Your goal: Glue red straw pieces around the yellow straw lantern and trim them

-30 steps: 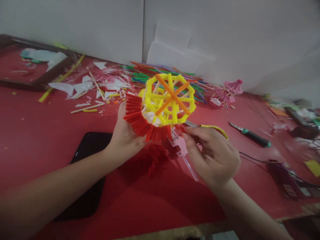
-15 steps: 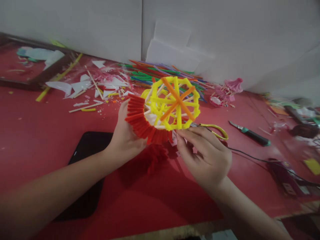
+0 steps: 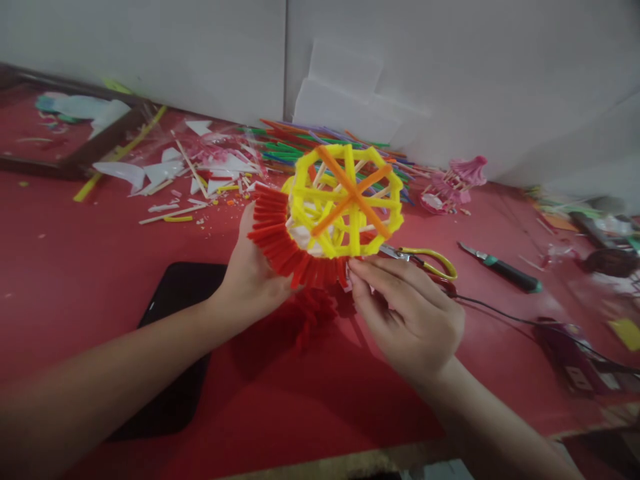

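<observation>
A pipe-cleaner model point(image 3: 353, 197) is held up in front of me. Its top is a yellow ring with yellow and orange spokes, pale sticks show beneath, and a fringe of short red pipe-cleaner pieces point(image 3: 275, 233) runs round its lower left side. My left hand point(image 3: 255, 277) is wrapped round the model from the left and below, its fingers mostly hidden behind the fringe. My right hand point(image 3: 413, 310) pinches thumb and forefinger together at the right end of the fringe, under the ring. What sits between those fingertips is too small to make out.
Scissors point(image 3: 433, 261) with yellow handles lie behind my right hand, beside a craft knife point(image 3: 500, 268) and a dark cable point(image 3: 505, 313). A black phone-like slab point(image 3: 170, 373) lies under my left forearm. Pipe cleaners point(image 3: 285, 150), scraps point(image 3: 160, 173) and a pink model point(image 3: 460, 183) sit further back.
The model's yellow top has tipped and turned slightly, its upper edge shifting up. My hands keep nearly the same places, the right fingertips still pinched at the fringe's end.
</observation>
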`<control>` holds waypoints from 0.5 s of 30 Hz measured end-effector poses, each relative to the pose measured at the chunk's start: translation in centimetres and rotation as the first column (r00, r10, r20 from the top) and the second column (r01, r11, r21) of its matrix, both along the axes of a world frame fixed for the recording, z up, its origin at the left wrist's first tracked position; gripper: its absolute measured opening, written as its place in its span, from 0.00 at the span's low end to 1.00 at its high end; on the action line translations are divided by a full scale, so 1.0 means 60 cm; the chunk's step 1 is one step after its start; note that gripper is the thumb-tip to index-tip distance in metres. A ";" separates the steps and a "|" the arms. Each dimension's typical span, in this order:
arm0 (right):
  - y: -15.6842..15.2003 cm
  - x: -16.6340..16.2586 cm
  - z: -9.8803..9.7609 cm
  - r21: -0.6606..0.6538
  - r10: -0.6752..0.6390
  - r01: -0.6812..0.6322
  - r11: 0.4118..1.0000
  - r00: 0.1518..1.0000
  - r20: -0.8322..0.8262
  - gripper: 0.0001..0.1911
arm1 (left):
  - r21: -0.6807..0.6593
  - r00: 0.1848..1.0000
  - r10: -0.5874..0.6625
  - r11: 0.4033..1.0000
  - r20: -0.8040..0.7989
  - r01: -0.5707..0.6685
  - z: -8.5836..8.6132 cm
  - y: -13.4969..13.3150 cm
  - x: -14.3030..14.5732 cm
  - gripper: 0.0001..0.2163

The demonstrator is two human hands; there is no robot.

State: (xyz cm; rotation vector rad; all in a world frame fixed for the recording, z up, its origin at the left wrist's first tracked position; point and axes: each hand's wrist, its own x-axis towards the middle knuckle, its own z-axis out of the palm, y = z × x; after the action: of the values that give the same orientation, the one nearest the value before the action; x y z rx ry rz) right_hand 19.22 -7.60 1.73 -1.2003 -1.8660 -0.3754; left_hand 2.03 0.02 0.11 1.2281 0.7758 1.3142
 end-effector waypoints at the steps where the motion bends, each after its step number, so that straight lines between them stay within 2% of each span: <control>1: 0.000 0.000 0.001 -0.004 0.005 -0.005 1.000 1.000 0.003 0.11 | -0.032 0.999 -0.036 0.999 0.017 0.037 0.002 -0.001 0.000 0.34; 2: 0.000 0.000 0.002 -0.008 0.013 -0.013 1.000 1.000 0.004 0.11 | -0.066 0.996 -0.082 0.994 0.027 0.084 0.004 -0.002 0.000 0.34; 3: 0.000 0.002 0.003 -0.008 0.022 -0.022 1.000 1.000 0.005 0.10 | -0.062 0.997 -0.075 0.995 0.030 0.077 0.006 -0.002 -0.001 0.35; 7: 0.003 0.016 0.003 0.030 0.047 -0.048 0.998 0.999 0.019 0.15 | 0.072 0.995 -0.012 0.997 -0.096 0.019 0.006 -0.003 -0.008 0.40; 10: 0.007 0.025 0.000 0.047 0.020 -0.023 0.999 0.997 0.074 0.18 | 0.124 0.991 -0.059 0.990 -0.116 0.074 0.002 -0.003 -0.010 0.37; 13: 0.012 0.024 -0.005 0.112 -0.035 0.025 0.993 0.996 0.086 0.14 | 0.125 0.988 -0.143 0.981 -0.062 0.150 -0.004 -0.001 -0.012 0.32; 15: 0.015 0.018 -0.008 0.146 -0.048 0.038 0.989 0.997 0.063 0.11 | 0.121 0.986 -0.151 0.980 -0.067 0.158 -0.007 0.000 -0.013 0.31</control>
State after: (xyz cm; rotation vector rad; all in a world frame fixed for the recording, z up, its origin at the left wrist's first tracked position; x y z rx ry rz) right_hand 20.29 -6.71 1.27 -1.1436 -1.8376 -0.5707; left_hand 1.22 0.01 -0.32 1.4040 0.6311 1.2197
